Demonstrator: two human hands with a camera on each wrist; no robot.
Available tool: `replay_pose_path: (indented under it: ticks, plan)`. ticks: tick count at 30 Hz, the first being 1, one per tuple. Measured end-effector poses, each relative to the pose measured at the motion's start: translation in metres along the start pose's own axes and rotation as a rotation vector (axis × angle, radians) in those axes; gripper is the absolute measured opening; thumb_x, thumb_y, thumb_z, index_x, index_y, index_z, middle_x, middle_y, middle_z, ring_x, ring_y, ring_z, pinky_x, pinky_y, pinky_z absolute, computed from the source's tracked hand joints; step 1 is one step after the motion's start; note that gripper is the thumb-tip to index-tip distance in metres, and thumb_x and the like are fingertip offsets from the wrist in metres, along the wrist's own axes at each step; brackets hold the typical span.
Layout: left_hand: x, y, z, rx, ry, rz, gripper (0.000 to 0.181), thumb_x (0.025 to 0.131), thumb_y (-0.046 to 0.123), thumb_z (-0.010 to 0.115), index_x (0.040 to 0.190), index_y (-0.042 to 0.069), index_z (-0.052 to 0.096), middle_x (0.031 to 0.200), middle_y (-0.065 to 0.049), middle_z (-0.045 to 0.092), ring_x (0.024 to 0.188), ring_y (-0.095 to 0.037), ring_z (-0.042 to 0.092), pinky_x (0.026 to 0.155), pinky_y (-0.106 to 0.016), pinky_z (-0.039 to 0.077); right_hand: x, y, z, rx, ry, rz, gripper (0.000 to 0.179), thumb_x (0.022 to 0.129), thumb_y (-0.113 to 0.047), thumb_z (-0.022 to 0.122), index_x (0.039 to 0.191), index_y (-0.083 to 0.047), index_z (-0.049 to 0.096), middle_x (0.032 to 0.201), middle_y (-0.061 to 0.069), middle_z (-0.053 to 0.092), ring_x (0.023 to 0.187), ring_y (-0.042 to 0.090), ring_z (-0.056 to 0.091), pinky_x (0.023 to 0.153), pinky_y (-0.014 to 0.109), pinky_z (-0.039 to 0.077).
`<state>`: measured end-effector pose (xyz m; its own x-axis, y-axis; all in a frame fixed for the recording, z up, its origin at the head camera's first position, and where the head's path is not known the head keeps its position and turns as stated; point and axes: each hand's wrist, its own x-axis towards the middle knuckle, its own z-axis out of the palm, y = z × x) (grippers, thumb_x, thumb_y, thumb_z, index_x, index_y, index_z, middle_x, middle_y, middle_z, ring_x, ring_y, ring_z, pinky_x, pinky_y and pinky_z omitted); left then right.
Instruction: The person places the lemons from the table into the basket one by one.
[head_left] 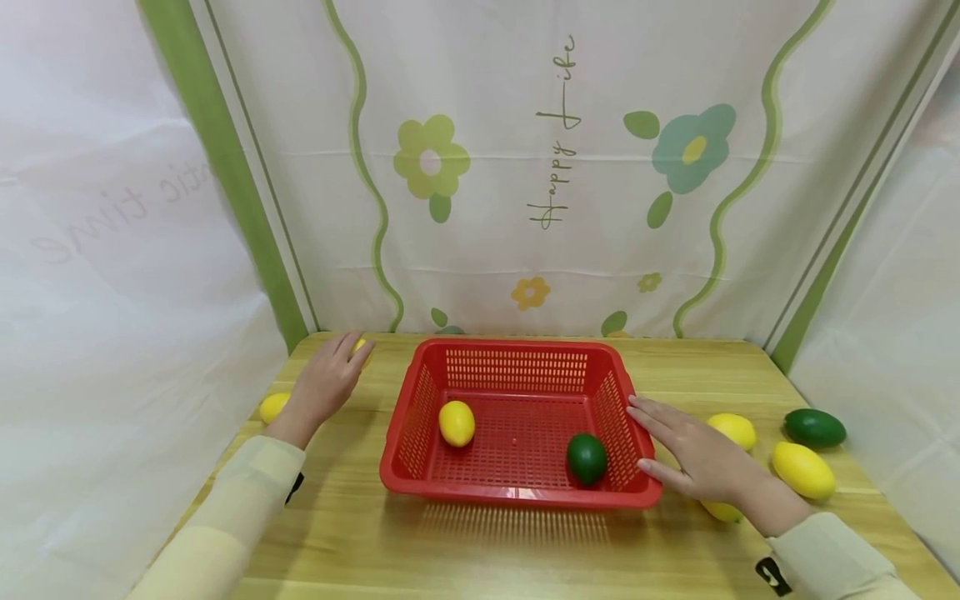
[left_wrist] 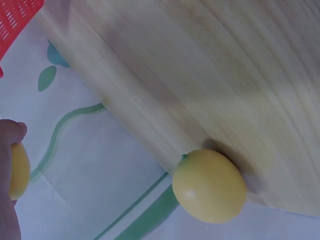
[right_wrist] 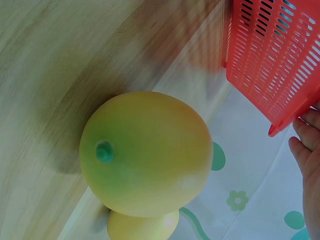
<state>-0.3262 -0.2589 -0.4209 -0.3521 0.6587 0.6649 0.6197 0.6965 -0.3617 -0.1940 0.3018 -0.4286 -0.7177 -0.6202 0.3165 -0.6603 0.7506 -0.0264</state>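
At the back left of the table, my left hand (head_left: pixel 324 385) grips a yellow lemon (head_left: pixel 360 343); in the left wrist view the held lemon (left_wrist: pixel 19 172) shows below the thumb. A red plastic basket (head_left: pixel 517 498) with slotted walls stands mid-table. Inside it, a lemon (head_left: pixel 457 423) lies to the left and a dark green oval fruit (head_left: pixel 587 459) to the right. My right hand (head_left: pixel 701 454) rests its extended fingertips on the basket's right rim, holding nothing. In the right wrist view, those fingers touch the basket wall (right_wrist: pixel 270 65).
Another lemon (head_left: pixel 274 407) lies by the left table edge, near my left wrist. Right of the basket are several lemons, including one (head_left: pixel 803 471) beside a dark green fruit (head_left: pixel 814 428). Another lemon (head_left: pixel 723 511) is partly hidden under my right hand. A patterned curtain (head_left: pixel 487 250) rises behind the table.
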Motion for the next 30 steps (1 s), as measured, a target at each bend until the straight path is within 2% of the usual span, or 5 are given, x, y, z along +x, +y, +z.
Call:
replay_pose_path:
  ticks: [4,11,19,26,30]
  plan:
    - [0.007,0.002,-0.004,0.005,-0.001,0.020,0.033,0.085,-0.007,0.060,0.118,-0.008,0.058,0.116,-0.032,0.057,0.099,-0.045,0.058,0.078,-0.051,0.054,0.000,0.001,0.001,-0.006,-0.001,-0.003,0.069,0.089,-0.042,0.067,0.142,-0.002,0.047,0.147,0.015,0.044,0.128,0.033,0.047,0.095,0.050,0.048]
    - [0.019,0.005,-0.010,0.026,0.027,0.056,0.027,0.094,-0.003,0.049,0.119,-0.008,0.060,0.116,-0.031,0.058,0.100,-0.044,0.058,0.083,-0.049,0.053,0.001,0.000,0.000,-0.009,0.013,-0.010,0.069,0.089,-0.041,0.068,0.142,-0.001,0.048,0.146,0.016,0.045,0.127,0.034,0.048,0.095,0.051,0.048]
    - [0.033,0.016,-0.016,0.037,0.003,0.078,0.032,0.087,-0.006,0.062,0.119,-0.006,0.061,0.117,-0.029,0.058,0.104,-0.041,0.057,0.086,-0.047,0.052,0.001,0.000,-0.001,-0.013,0.019,-0.018,0.069,0.088,-0.040,0.069,0.141,-0.001,0.048,0.145,0.016,0.045,0.127,0.034,0.048,0.095,0.051,0.048]
    - [0.044,0.026,-0.019,0.031,-0.009,0.114,0.032,0.090,-0.006,0.057,0.122,-0.005,0.060,0.120,-0.029,0.057,0.108,-0.041,0.056,0.088,-0.047,0.052,0.000,0.000,-0.001,-0.018,0.017,-0.018,0.070,0.088,-0.041,0.069,0.142,-0.002,0.048,0.146,0.016,0.045,0.127,0.033,0.048,0.095,0.050,0.048]
    - [0.051,0.032,-0.022,0.029,-0.017,0.134,0.036,0.087,-0.007,0.062,0.123,-0.004,0.059,0.123,-0.028,0.057,0.111,-0.041,0.055,0.089,-0.046,0.052,0.000,0.000,-0.001,-0.009,0.015,-0.015,0.069,0.088,-0.040,0.069,0.142,-0.001,0.048,0.146,0.016,0.045,0.127,0.034,0.048,0.095,0.051,0.048]
